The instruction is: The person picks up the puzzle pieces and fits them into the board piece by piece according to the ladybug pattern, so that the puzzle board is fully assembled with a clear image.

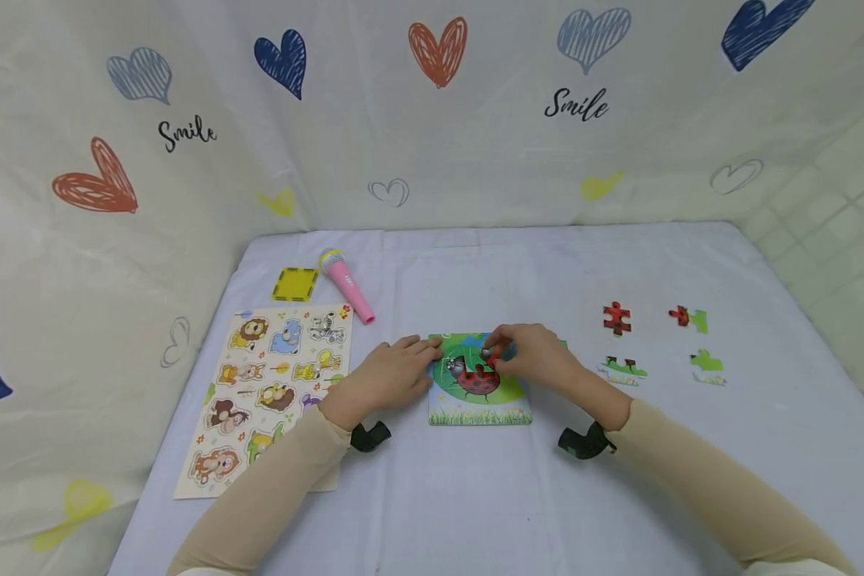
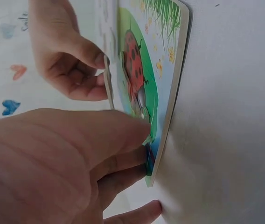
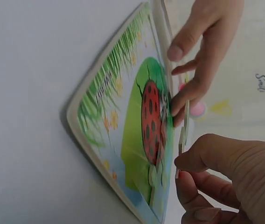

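A ladybug jigsaw board (image 1: pixel 478 418) with a green and blue picture lies flat on the table, with some pieces set in its ladybug. My right hand (image 1: pixel 536 352) pinches a thin puzzle piece (image 3: pixel 183 140) between thumb and fingers, raised just above the board. In the head view this piece shows red parts, while the wrist views catch it nearly edge-on. On the board's left side rests my left hand (image 1: pixel 392 372), its fingers extended and touching the edge and surface. The right hand hides the board's upper right part in the head view.
Several loose puzzle pieces lie to the right, among them a red piece (image 1: pixel 617 318) and a green piece (image 1: pixel 706 360). At left are an animal picture board (image 1: pixel 219 340), partly under the left forearm, a pink toy microphone (image 1: pixel 351 290) and a yellow square (image 1: pixel 295 284).
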Demonstrator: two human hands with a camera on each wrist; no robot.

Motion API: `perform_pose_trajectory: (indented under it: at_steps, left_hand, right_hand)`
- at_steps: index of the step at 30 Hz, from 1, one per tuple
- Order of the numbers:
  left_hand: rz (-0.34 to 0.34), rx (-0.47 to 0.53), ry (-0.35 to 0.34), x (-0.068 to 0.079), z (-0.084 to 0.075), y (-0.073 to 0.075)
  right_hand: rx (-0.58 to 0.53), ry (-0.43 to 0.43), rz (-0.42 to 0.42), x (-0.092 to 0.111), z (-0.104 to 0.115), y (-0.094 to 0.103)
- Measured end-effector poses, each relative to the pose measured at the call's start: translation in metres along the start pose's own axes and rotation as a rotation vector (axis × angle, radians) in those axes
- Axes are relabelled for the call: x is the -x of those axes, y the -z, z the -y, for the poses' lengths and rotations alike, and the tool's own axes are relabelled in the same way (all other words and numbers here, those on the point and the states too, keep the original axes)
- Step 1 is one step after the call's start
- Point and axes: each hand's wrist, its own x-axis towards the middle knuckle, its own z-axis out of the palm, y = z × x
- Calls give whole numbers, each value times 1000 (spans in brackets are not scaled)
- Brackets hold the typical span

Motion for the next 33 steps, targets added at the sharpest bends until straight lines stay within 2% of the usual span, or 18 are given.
perform_pose_trajectory:
  at_steps: [5, 9, 13, 18, 26, 33]
  left_hand:
    - [-30, 6, -15, -1, 2, 1]
    - [-33, -26, -15, -4, 4, 0]
    - [-58, -68, -25, -6, 6, -2]
    - [-99, -73, -32, -9, 5, -2]
    - [-159, -98, -54, -11, 2, -1]
    - [-201, -149, -44, -15, 1, -6]
  right_hand:
    - [5, -1, 19, 0, 5, -9]
    - [2, 8, 26, 0, 7, -14]
    - [-4, 34, 30, -1, 11, -20]
    - [-15, 67, 39, -3, 15, -27]
    - [-2, 63, 53, -5, 23, -31]
    - [8, 107, 44, -6, 24, -33]
